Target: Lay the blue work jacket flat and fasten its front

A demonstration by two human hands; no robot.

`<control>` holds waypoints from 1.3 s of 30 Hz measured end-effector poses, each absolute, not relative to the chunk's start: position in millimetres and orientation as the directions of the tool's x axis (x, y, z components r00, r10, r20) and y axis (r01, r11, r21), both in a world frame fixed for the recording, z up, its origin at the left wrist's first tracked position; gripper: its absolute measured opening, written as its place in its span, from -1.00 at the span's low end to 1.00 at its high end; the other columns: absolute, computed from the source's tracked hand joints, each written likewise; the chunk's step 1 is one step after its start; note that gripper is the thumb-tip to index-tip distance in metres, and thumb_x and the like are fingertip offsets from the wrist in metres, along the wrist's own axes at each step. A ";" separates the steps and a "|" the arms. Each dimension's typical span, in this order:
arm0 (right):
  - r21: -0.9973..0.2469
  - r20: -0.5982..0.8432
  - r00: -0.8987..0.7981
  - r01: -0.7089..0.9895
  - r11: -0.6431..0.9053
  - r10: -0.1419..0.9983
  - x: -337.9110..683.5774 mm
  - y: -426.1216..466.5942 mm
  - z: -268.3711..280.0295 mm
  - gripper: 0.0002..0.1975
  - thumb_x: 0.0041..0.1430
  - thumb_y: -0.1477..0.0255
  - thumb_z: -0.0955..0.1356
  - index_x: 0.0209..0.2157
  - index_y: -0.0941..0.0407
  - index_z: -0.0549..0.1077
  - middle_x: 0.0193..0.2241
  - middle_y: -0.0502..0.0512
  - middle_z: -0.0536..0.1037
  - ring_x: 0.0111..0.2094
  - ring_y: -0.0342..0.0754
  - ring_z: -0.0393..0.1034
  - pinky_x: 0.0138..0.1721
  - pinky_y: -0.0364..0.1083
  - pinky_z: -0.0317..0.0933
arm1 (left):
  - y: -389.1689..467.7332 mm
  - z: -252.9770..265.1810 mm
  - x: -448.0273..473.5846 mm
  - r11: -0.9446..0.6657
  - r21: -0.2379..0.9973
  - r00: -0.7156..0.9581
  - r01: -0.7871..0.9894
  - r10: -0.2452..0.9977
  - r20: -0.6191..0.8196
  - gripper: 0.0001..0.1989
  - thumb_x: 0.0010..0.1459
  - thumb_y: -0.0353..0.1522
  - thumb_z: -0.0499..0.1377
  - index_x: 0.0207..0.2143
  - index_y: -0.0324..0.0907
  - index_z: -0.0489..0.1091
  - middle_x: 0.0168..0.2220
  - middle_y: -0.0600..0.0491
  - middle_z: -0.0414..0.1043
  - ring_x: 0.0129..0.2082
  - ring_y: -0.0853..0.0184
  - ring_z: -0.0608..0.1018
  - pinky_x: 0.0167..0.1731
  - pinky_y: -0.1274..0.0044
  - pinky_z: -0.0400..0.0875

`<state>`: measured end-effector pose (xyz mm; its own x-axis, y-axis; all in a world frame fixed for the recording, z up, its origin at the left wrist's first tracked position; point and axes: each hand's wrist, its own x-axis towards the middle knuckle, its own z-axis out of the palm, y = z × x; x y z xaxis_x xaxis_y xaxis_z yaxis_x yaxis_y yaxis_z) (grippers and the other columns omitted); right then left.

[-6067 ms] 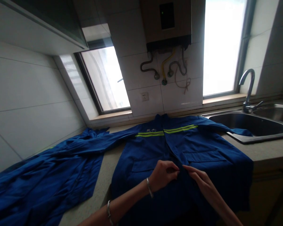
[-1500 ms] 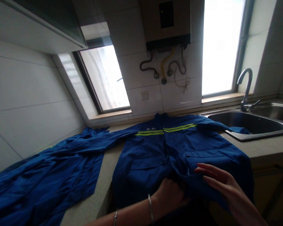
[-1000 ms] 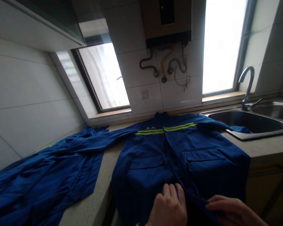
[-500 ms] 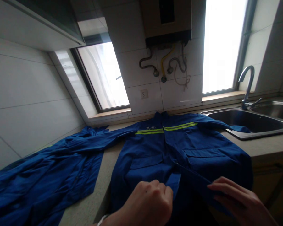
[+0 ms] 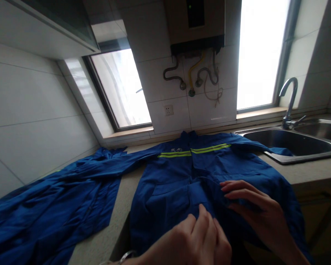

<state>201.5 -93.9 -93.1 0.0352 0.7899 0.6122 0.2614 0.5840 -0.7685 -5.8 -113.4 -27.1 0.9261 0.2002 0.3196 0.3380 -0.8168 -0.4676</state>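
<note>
A blue work jacket [image 5: 168, 171] with yellow-green stripes lies spread face up on the counter, its collar toward the wall and its lower part hanging over the front edge. My left hand [image 5: 198, 235] is closed on the lower front edge of one panel. Beside it, my right hand [image 5: 256, 209] has its fingertips at the edge of the other front panel, thumb below and cloth between. The dark fabric partly hides that grip. A silver band circles my left wrist.
A second blue garment [image 5: 57, 198] lies at the left, under one jacket sleeve. The other sleeve reaches into the sink [image 5: 306, 159], beside a faucet [image 5: 289, 99]. A water heater [image 5: 195, 29] with pipes hangs above, and a cabinet [image 5: 44, 29] juts out upper left.
My right hand has moved up and left along the front panel. My left hand has shifted right, bringing the two front edges closer together.
</note>
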 end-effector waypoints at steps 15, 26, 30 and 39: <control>-0.688 0.666 -0.279 0.129 0.715 0.692 196.5 -92.4 -87.3 -0.91 0.03 0.55 0.38 -0.39 0.08 0.45 -0.37 0.04 0.47 -0.25 -0.07 0.34 -0.18 -0.11 0.25 | -60.3 -63.4 -13.3 -0.752 -0.650 0.837 0.114 -0.280 0.470 -0.92 0.09 -0.37 0.14 -0.33 -0.18 0.35 -0.33 0.04 0.47 -0.43 0.41 0.46 -0.50 0.58 0.33; -0.733 0.640 -0.278 0.058 0.678 0.716 194.7 -91.2 -90.5 -0.91 0.04 0.56 0.37 -0.38 0.09 0.48 -0.41 0.05 0.49 -0.28 -0.08 0.36 -0.23 -0.10 0.25 | -62.4 -70.2 -5.5 -0.771 -0.604 0.706 0.202 -0.313 0.636 -0.94 0.01 -0.46 0.15 -0.39 -0.27 0.35 -0.44 -0.03 0.46 -0.44 0.33 0.47 -0.49 0.49 0.38; -0.754 0.627 -0.253 0.037 0.655 0.736 193.2 -90.5 -91.9 -0.93 0.03 0.53 0.38 -0.40 0.10 0.49 -0.43 0.05 0.50 -0.29 -0.07 0.37 -0.23 -0.11 0.26 | -58.9 -65.0 -3.7 -0.806 -0.575 0.697 0.140 -0.332 0.636 -0.93 0.03 -0.47 0.09 -0.41 -0.30 0.34 -0.50 -0.02 0.43 -0.50 0.36 0.45 -0.54 0.52 0.36; -0.838 0.539 -0.271 -0.079 0.540 0.797 200.5 -97.1 -101.4 -0.77 0.11 0.47 0.31 -0.15 0.08 0.43 -0.17 0.16 0.45 -0.09 0.03 0.33 -0.12 -0.07 0.26 | -60.9 -51.0 2.1 -0.965 -0.127 0.713 0.228 0.077 0.697 -0.80 0.12 -0.42 0.12 -0.18 -0.32 0.34 -0.42 0.01 0.47 -0.42 0.40 0.47 -0.42 0.58 0.41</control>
<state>200.5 -97.1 -101.4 -0.2713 0.7974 0.5391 -0.0785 0.5399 -0.8381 2.1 -60.9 -51.0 0.7131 0.0769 0.6968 0.2277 -0.9655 -0.1266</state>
